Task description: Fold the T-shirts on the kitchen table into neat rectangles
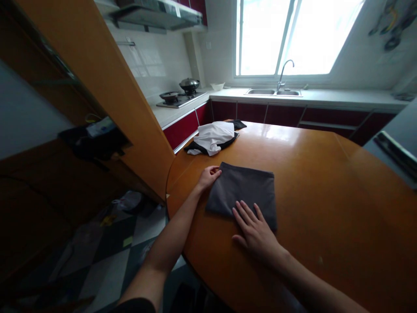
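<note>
From where I stand, the small pale patch on the range hood (159, 15) is too blurred to read as a label. The folded dark gray cloth (246, 191) lies flat on the wooden table (332, 195), under and between the person's two hands. The left hand (208, 177) is at its far left corner, fingers bent and thumb reaching to the edge of the fabric; I can't tell whether the corner is actually pinched. The right hand (256, 232) is open, palm down, its spread fingers resting on the near edge of the cloth, with the thumb out on the wood. The cloth's left side sits near the table's rounded left edge, where the left forearm crosses over. To the right of the cloth, the glossy wood stretches wide toward the far curve. Beyond the cloth, and apart from it, a white garment (215, 134) lies crumpled over black fabric (239, 124), close to the left rim. Farther back I see the stove (180, 101) and the sink (262, 92) set into the white counter (342, 94).
</note>
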A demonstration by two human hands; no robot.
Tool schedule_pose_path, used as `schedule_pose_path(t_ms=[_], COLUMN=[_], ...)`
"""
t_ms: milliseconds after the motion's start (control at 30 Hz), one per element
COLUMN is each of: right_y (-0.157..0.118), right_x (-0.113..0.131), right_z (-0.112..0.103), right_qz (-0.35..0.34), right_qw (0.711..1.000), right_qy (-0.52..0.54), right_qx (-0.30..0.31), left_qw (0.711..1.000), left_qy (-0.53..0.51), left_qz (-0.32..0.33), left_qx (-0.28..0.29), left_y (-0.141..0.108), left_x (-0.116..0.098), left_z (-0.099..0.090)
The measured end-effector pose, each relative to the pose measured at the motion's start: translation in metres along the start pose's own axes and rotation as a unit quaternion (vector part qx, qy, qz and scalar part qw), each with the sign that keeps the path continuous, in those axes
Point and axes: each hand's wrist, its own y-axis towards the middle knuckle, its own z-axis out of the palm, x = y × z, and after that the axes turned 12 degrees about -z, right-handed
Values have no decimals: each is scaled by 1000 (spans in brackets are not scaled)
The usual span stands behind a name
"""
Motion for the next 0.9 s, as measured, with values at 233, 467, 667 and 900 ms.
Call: schedule_pose_path(t_ms=[233,467,667,900], right_y=[5,5,6,31], right_x=[3,1,-2,-99], right_z=[-2,0,-17,-23], right_qz=[-8,-21,30,244], right_qw=[1000,998,993,947], right_qy=[22,51,43,57], right_qx=[-11,-14,-103,-203], left_qw=[986,957,974,974], left_qy=[77,249,152,162], left_qz=[136,96,139,128], left_qx=[-51,117,96,97], left_y=[-17,-17,-9,-5], left_x=[-26,-30,-15,-5], left_z=[1,12,7,7])
